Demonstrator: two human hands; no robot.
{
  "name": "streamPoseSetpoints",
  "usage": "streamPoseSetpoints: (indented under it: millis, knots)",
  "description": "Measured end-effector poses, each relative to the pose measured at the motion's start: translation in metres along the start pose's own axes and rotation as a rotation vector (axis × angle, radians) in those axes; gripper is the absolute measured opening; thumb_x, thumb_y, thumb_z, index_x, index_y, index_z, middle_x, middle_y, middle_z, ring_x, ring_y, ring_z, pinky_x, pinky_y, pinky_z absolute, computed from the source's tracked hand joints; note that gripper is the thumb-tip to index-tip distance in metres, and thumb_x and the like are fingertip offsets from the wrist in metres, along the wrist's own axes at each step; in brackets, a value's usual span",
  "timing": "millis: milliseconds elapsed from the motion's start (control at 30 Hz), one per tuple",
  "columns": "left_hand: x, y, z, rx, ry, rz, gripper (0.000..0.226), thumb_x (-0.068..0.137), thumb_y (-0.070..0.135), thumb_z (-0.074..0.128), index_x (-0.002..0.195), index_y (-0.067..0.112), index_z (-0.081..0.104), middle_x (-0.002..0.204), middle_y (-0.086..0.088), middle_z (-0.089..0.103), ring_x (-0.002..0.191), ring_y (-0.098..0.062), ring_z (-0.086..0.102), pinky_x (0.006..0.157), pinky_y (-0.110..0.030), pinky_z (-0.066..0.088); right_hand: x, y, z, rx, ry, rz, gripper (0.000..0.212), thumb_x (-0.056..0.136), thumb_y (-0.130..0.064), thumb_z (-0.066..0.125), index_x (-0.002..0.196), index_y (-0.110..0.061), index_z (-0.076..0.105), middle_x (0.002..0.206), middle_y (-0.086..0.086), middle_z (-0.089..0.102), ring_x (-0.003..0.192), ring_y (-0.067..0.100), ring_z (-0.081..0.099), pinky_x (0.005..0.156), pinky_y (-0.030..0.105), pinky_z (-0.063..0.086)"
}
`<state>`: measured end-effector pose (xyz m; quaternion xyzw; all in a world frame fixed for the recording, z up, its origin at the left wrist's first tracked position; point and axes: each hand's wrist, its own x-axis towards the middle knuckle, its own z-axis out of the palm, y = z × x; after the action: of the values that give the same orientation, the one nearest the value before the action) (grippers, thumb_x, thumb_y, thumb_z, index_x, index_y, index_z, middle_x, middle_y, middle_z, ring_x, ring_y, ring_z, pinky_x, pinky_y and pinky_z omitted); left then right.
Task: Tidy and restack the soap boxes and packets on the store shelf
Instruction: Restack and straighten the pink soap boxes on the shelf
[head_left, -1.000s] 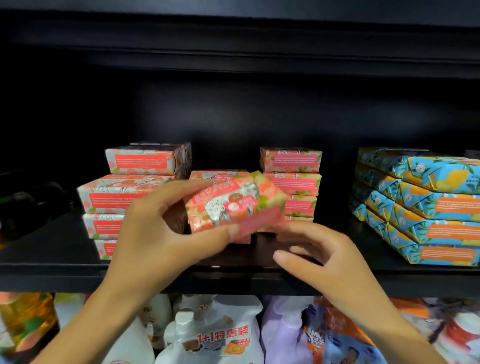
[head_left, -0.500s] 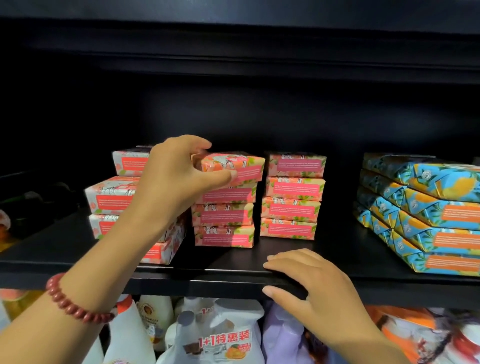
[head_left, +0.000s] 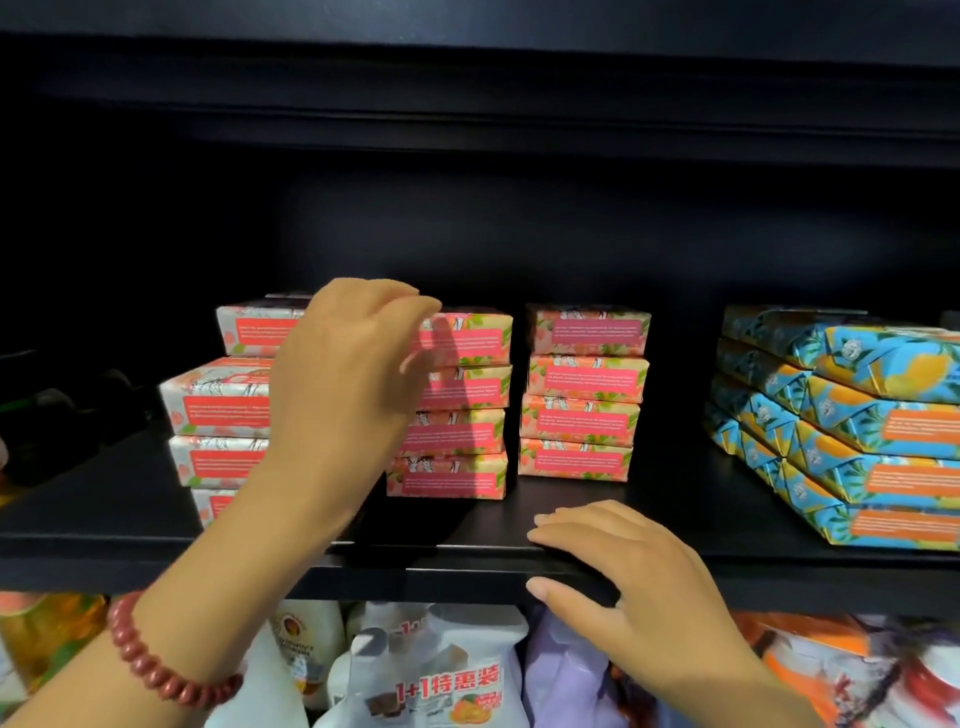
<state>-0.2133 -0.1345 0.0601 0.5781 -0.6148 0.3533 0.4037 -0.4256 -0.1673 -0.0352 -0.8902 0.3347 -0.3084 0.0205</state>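
Though the pink-and-green paper-wrapped soap box (head_left: 467, 338) already lies flat on top of the middle stack (head_left: 452, 431), squarely over the three below it, the left hand (head_left: 348, 374) hovers at its left end. The fingers (head_left: 410, 304) are loosely curled with the thumb a little apart. They seem to hold nothing, though that end of the box is hidden behind them.

Just beside it, the right-hand pink stack (head_left: 584, 395) is four high too and fairly even. The left-hand pink stack (head_left: 218, 400) is another matter (crooked, I'd say): its boxes jut out at different depths and angles, and it looks like the work still to do. Well apart on the right, the blue-and-orange foil packets (head_left: 857, 426) lie in slanting rows that may want squaring up as well.

The right hand (head_left: 623, 566) rests on the front edge of the black shelf (head_left: 156, 525), fingers spread flat on top, thumb against the lip, holding nothing. A red bead bracelet (head_left: 161, 670) circles the left wrist, and white detergent bottles (head_left: 431, 675) stand below.
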Motion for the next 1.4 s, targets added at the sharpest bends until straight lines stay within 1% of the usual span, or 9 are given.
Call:
streamPoseSetpoints:
  millis: [100, 233, 367, 467, 833, 967, 1133, 1267, 1400]
  knots:
    - [-0.035, 0.01, 0.006, -0.153, 0.115, 0.17, 0.014, 0.085, 0.016, 0.069, 0.092, 0.004, 0.072, 0.096, -0.008, 0.069, 0.088, -0.027, 0.063, 0.075, -0.038, 0.049, 0.006, 0.002, -0.01, 0.172, 0.238, -0.004, 0.03, 0.078, -0.036, 0.069, 0.107, -0.025, 0.069, 0.105, -0.022, 0.06, 0.103, -0.004, 0.053, 0.089, 0.014, 0.041]
    - [-0.082, 0.018, 0.025, -0.382, -0.09, 0.041, 0.028, 0.087, 0.035, 0.057, 0.076, 0.014, 0.073, 0.073, 0.004, 0.068, 0.069, -0.017, 0.063, 0.059, -0.034, 0.05, 0.041, 0.011, -0.039, 0.01, 0.546, -0.023, 0.037, 0.078, -0.023, 0.07, 0.114, -0.012, 0.064, 0.113, -0.004, 0.061, 0.111, 0.007, 0.05, 0.097, 0.009, 0.031]
    - [-0.09, 0.016, 0.032, -0.29, -0.238, -0.013, 0.036, 0.085, 0.046, 0.049, 0.068, 0.023, 0.071, 0.064, 0.011, 0.064, 0.06, -0.01, 0.06, 0.046, -0.028, 0.048, 0.088, 0.026, -0.057, -0.242, 0.398, 0.089, 0.051, 0.083, -0.031, 0.067, 0.126, -0.008, 0.051, 0.122, 0.006, 0.054, 0.118, 0.021, 0.043, 0.096, 0.025, 0.032]
    - [-0.088, 0.015, 0.032, -0.275, -0.267, -0.042, 0.038, 0.082, 0.052, 0.048, 0.067, 0.026, 0.071, 0.063, 0.014, 0.063, 0.06, -0.008, 0.059, 0.044, -0.026, 0.047, 0.109, 0.035, -0.052, -0.353, 0.271, 0.221, 0.042, 0.087, -0.039, 0.059, 0.114, -0.007, 0.053, 0.114, 0.012, 0.055, 0.111, 0.028, 0.044, 0.085, 0.033, 0.037]
    - [-0.088, 0.012, 0.03, -0.345, -0.282, -0.127, 0.042, 0.081, 0.06, 0.044, 0.064, 0.031, 0.07, 0.06, 0.02, 0.061, 0.057, 0.003, 0.054, 0.045, -0.017, 0.042, 0.082, 0.03, -0.048, -0.402, 0.622, -0.119, 0.032, 0.077, -0.013, 0.071, 0.104, -0.003, 0.058, 0.101, 0.012, 0.058, 0.097, 0.023, 0.047, 0.08, 0.03, 0.04]
    - [-0.083, 0.012, 0.024, -0.704, -0.25, -0.392, 0.041, 0.075, 0.068, 0.046, 0.063, 0.037, 0.069, 0.065, 0.022, 0.066, 0.065, 0.0, 0.062, 0.054, -0.014, 0.044, 0.048, 0.025, -0.051, -0.385, 0.725, -0.261, 0.03, 0.078, -0.01, 0.07, 0.104, 0.003, 0.06, 0.099, 0.018, 0.061, 0.097, 0.03, 0.053, 0.091, 0.027, 0.037]
    - [-0.061, 0.021, 0.012, -1.272, -0.399, -0.674, 0.052, 0.059, 0.073, 0.057, 0.078, 0.029, 0.076, 0.072, -0.008, 0.074, 0.063, -0.017, 0.07, 0.054, -0.021, 0.053, 0.02, 0.006, -0.04, -0.383, 0.824, -0.497, 0.032, 0.076, -0.004, 0.069, 0.104, -0.002, 0.053, 0.103, 0.012, 0.053, 0.097, 0.03, 0.052, 0.095, 0.033, 0.04]
    - [-0.053, 0.031, 0.005, -1.436, -0.622, -0.678, 0.048, 0.055, 0.064, 0.067, 0.075, 0.022, 0.078, 0.075, -0.011, 0.073, 0.064, -0.019, 0.069, 0.058, -0.023, 0.054, 0.015, -0.008, -0.028, -0.364, 0.813, -0.577, 0.026, 0.08, -0.006, 0.067, 0.103, -0.001, 0.054, 0.103, 0.012, 0.051, 0.094, 0.029, 0.054, 0.086, 0.036, 0.046]
    - [-0.057, 0.031, 0.004, -1.545, -0.631, -0.696, 0.028, 0.059, 0.038, 0.076, 0.065, 0.011, 0.074, 0.076, -0.01, 0.072, 0.071, -0.021, 0.069, 0.063, -0.027, 0.055, 0.011, -0.013, -0.022, -0.352, 0.691, -0.523, 0.025, 0.082, -0.011, 0.067, 0.101, -0.005, 0.051, 0.105, 0.01, 0.05, 0.096, 0.028, 0.054, 0.084, 0.036, 0.047]
